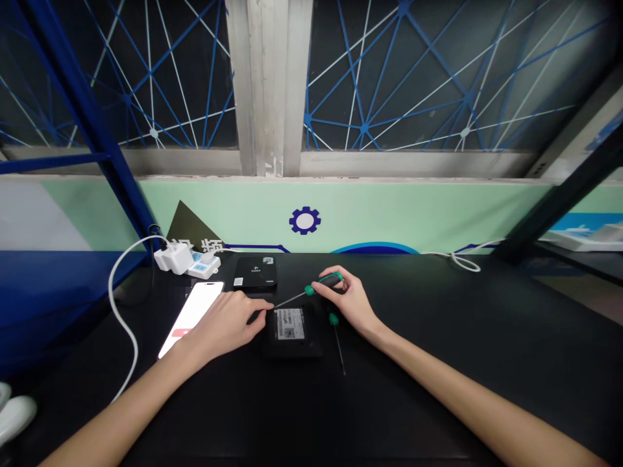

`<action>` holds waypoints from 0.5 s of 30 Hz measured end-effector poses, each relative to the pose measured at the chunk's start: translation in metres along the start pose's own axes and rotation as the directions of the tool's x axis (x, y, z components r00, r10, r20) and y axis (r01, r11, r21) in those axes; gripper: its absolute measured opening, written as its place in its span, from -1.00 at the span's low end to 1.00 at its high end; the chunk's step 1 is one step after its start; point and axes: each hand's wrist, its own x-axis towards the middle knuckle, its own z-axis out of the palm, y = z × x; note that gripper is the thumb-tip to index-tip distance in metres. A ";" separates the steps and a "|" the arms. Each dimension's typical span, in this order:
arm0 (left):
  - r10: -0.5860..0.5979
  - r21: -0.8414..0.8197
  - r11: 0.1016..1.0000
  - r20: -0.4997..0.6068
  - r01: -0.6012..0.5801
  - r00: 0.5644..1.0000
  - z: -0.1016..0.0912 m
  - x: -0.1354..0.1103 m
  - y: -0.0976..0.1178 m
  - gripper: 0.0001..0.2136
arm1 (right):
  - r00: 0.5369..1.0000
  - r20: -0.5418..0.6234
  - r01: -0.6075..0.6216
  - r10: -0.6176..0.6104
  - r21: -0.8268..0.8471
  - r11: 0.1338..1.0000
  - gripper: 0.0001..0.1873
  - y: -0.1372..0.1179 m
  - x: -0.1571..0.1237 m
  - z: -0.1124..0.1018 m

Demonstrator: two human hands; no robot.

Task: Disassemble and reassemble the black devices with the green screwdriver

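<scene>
My right hand [348,298] grips a screwdriver [331,281] by its green and black handle, thumb and fingers wrapped round it. The thin shaft slants down to the left, its tip at the far left corner of a flat black device [294,349] with a white printed label. At that tip rests the stretched index finger of my left hand [236,318]. Its thumb is apart from the finger, near the device's left edge. A second screwdriver [339,347] lies right of the device, its handle mostly hidden under my right hand.
Behind the device lies another flat black box [256,272]. A phone with a bright screen [195,311] is partly under my left forearm. A white power strip [204,264] with a plugged-in adapter [174,258] and white cable [113,292] stands at the back left of the black table [438,324].
</scene>
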 end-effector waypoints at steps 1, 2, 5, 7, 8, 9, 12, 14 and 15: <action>0.000 -0.004 1.000 0.003 0.000 1.000 0.000 0.000 0.000 -0.65 | 1.000 0.001 0.004 -0.004 -0.001 1.000 -0.55 0.000 0.000 -0.001; 0.003 -0.007 1.000 0.003 -0.003 1.000 0.000 0.000 -0.001 -0.64 | 1.000 0.001 0.009 -0.009 -0.001 1.000 -0.56 0.000 0.001 -0.002; 0.009 -0.016 1.000 -0.001 -0.009 1.000 0.000 0.000 -0.001 -0.65 | 1.000 -0.011 0.025 -0.025 0.005 1.000 -0.58 0.001 0.004 -0.006; 0.007 -0.017 1.000 -0.002 -0.007 1.000 0.000 0.000 -0.001 -0.66 | 0.999 -0.031 0.031 -0.031 0.005 1.000 -0.58 0.002 0.006 -0.008; 0.004 -0.015 1.000 -0.002 -0.004 1.000 0.000 0.000 -0.001 -0.66 | 0.999 -0.042 0.031 -0.031 0.000 1.000 -0.58 0.002 0.007 -0.009; 0.002 -0.012 1.000 -0.003 -0.002 1.000 0.000 0.000 -0.001 -0.66 | 0.998 -0.052 0.032 -0.033 -0.006 0.999 -0.57 0.003 0.007 -0.010; -0.007 -0.003 1.000 0.001 0.007 1.000 0.001 0.000 -0.001 -0.66 | 0.997 -0.064 0.037 -0.038 -0.017 0.999 -0.59 0.003 0.008 -0.012; -0.015 0.002 1.000 0.014 0.015 1.000 0.002 0.000 -0.001 -0.64 | 0.999 -0.031 0.030 -0.030 -0.010 0.999 -0.63 0.002 0.008 -0.012; -0.020 0.006 1.000 0.022 0.020 1.000 0.002 0.000 -0.001 -0.63 | 1.000 -0.006 0.025 -0.025 -0.004 1.000 -0.65 0.002 0.007 -0.012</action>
